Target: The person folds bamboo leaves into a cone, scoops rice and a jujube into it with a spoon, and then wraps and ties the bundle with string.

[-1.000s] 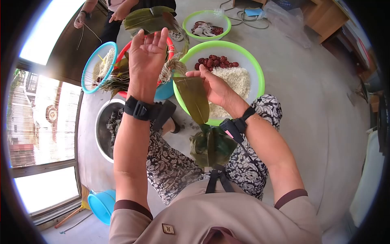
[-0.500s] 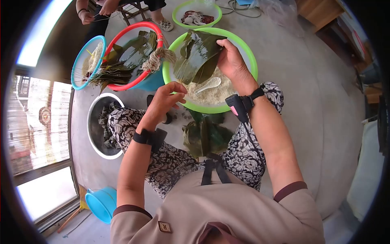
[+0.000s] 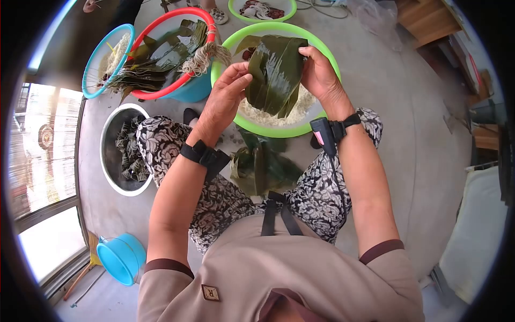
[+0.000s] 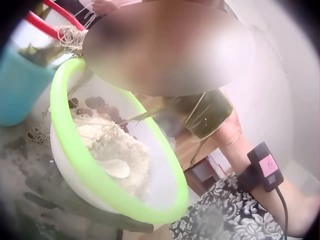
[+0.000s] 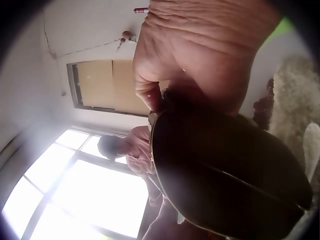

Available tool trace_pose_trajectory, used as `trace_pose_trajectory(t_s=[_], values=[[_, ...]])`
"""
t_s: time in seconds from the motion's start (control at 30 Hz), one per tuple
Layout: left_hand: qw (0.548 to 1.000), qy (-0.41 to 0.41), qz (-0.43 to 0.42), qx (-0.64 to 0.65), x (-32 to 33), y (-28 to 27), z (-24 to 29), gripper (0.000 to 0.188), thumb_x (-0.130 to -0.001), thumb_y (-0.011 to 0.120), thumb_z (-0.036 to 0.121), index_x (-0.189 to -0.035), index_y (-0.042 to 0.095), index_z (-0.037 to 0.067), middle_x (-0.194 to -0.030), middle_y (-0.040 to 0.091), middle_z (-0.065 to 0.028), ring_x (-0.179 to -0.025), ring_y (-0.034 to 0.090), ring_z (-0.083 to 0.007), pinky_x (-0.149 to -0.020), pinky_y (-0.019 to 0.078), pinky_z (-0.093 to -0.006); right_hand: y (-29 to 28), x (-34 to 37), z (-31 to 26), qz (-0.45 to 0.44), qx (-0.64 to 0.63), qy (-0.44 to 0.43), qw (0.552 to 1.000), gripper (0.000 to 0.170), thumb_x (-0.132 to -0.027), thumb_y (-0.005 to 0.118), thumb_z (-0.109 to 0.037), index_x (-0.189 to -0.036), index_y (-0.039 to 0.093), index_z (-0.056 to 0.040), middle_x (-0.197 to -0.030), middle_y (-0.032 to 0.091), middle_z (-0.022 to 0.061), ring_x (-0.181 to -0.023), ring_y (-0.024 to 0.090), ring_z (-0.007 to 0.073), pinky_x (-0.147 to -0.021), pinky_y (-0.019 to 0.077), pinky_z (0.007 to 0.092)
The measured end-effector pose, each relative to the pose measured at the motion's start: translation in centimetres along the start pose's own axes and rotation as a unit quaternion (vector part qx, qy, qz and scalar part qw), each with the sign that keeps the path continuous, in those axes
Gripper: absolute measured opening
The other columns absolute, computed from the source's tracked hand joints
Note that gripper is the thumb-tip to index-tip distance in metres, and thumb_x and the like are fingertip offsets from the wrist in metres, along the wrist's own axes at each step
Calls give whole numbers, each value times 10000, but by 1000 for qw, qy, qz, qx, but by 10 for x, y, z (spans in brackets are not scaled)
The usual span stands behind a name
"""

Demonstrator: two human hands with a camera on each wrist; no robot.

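Note:
Several overlapping dark green leaves (image 3: 276, 72) are spread between the two hands, above a green-rimmed basin (image 3: 225, 45) of white rice (image 3: 268, 115). My right hand (image 3: 324, 80) pinches their upper right edge between thumb and fingers. My left hand (image 3: 225, 99) is at their left edge, thumb and fingertips close together against the leaves. In the right wrist view a broad dark leaf (image 5: 225, 175) extends from the right hand (image 5: 200, 55). A white spoon (image 4: 115, 168) lies on the rice beside red dates (image 4: 102, 107) in the left wrist view.
A red-rimmed tub (image 3: 155, 95) of leaves with a bundle of string (image 3: 206, 56) stands left of the basin, near a blue-rimmed basin (image 3: 86, 80). A metal bowl (image 3: 107, 172) holds dark wrapped bundles. More leaves (image 3: 263, 169) lie between the knees. A blue bucket (image 3: 120, 260) stands lower left.
My left hand, earlier raised over the red-rimmed tub, came down and has now moved up to the leaves' left edge. The right hand keeps its hold; the single leaf has become several.

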State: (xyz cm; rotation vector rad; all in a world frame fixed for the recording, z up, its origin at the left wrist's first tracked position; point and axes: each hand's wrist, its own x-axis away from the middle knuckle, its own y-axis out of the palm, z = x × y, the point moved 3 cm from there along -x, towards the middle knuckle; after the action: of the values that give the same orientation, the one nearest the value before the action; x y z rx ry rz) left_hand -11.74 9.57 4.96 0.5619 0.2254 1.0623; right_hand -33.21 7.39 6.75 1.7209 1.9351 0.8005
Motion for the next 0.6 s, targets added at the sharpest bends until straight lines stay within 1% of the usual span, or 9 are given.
trace_pose_trajectory(t_s=[0.13,0.23,0.3,0.33,0.4,0.5,0.53,0.57,0.6], values=[[999,22,-17,22,0,-10,-6,159,-960,525,74,-1091,608,109,-1082,575,45,-999,541,-56,-823,425,-218,-8,-4,2,12,-9,4,1000,297,-874,585,-119,-1156,553,-29,-1101,616,70,-1003,598,199,-899,493,365],[998,32,-17,-47,6,-14,-4,137,-948,520,52,-1011,631,99,-1058,565,42,-981,531,-55,-798,402,-210,-12,-3,1,20,-22,21,999,299,-872,591,-114,-1157,549,-33,-1093,617,67,-999,597,204,-889,493,368],[980,67,-16,-188,8,-15,2,142,-943,504,46,-934,640,86,-1029,548,42,-974,519,-60,-787,381,-210,-13,-2,0,24,-29,34,999,301,-870,595,-110,-1158,547,-34,-1090,618,66,-998,596,205,-885,491,369],[980,67,-15,-188,8,-17,1,142,-943,504,46,-934,640,86,-1029,548,42,-974,519,-60,-787,381,-210,-12,-1,-1,20,-31,25,999,296,-869,599,-108,-1153,551,-36,-1089,618,63,-994,597,207,-884,490,369],[998,29,-14,-55,8,-19,-1,134,-942,489,62,-982,616,77,-1023,563,25,-957,547,-84,-800,412,-229,-16,-2,-1,17,-33,17,999,292,-868,602,-106,-1148,554,-38,-1088,617,60,-989,598,208,-883,489,370],[996,-6,8,87,5,-18,3,124,-962,496,117,-1042,582,79,-1015,580,5,-927,574,-100,-798,450,-250,-22,-2,2,30,-32,23,999,293,-871,602,-109,-1151,558,-37,-1082,622,60,-995,596,205,-885,487,368],[995,1,0,99,-2,-24,0,219,-979,530,212,-1140,553,65,-1070,604,-23,-935,599,-123,-840,487,-286,-19,0,1,24,-22,25,999,288,-872,605,-113,-1146,566,-36,-1075,625,57,-986,599,202,-883,489,364],[995,0,2,100,-1,-26,-3,219,-979,530,212,-1140,553,65,-1070,604,-23,-935,599,-123,-840,487,-286,-15,1,3,19,-12,28,999,283,-872,609,-117,-1141,573,-36,-1069,629,54,-978,602,199,-881,490,361],[996,-44,-8,79,0,-14,0,278,-975,550,259,-1160,552,50,-1090,610,-28,-953,604,-125,-852,497,-288,-13,2,5,18,-12,30,999,283,-872,609,-117,-1141,573,-36,-1069,629,54,-978,602,199,-881,490,361]])
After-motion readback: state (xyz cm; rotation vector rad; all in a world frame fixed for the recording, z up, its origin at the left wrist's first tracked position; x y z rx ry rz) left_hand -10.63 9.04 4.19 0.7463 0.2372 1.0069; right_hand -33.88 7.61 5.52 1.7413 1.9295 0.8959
